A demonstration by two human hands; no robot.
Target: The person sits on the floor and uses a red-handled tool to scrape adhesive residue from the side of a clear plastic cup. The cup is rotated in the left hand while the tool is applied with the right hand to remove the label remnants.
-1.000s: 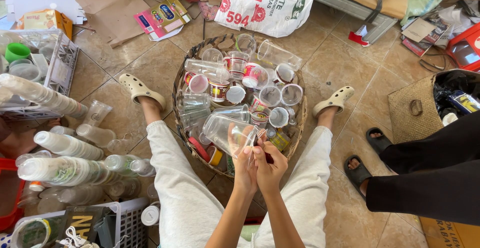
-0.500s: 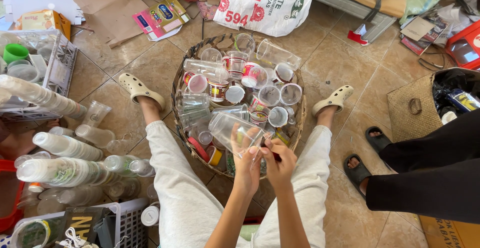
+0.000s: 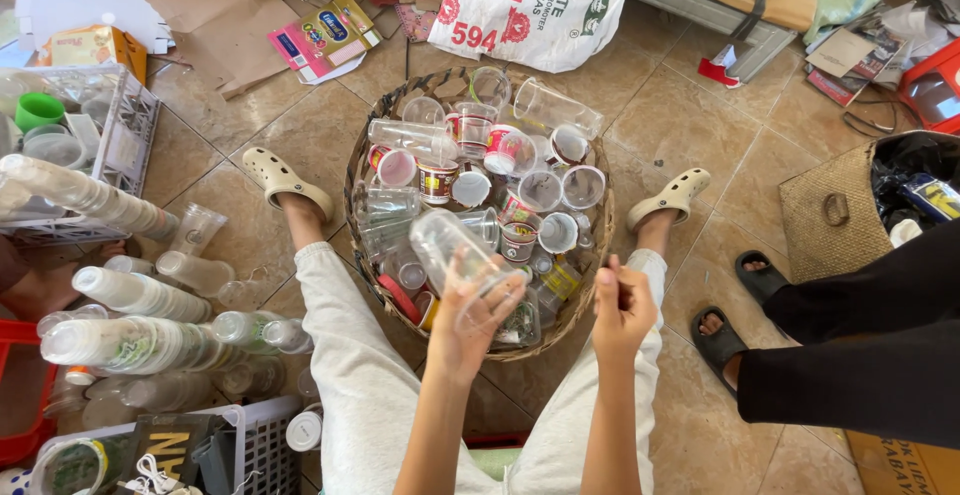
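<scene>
1. The left hand holds a clear cup over the near edge of the basket, fingers wrapped round the cup's wide end.
2. The cup lies tilted, its long axis running from the hand up and to the left; the closed base points away toward the basket's middle, the mouth toward the palm.
3. The right hand hovers just beside it, over the basket's near right edge, fingers curled together; I cannot tell whether they pinch anything.
4. The basket, full of more cups, sits on the tiled floor between the person's outstretched legs.
5. Stacked cups lie on the floor's left side.
</scene>
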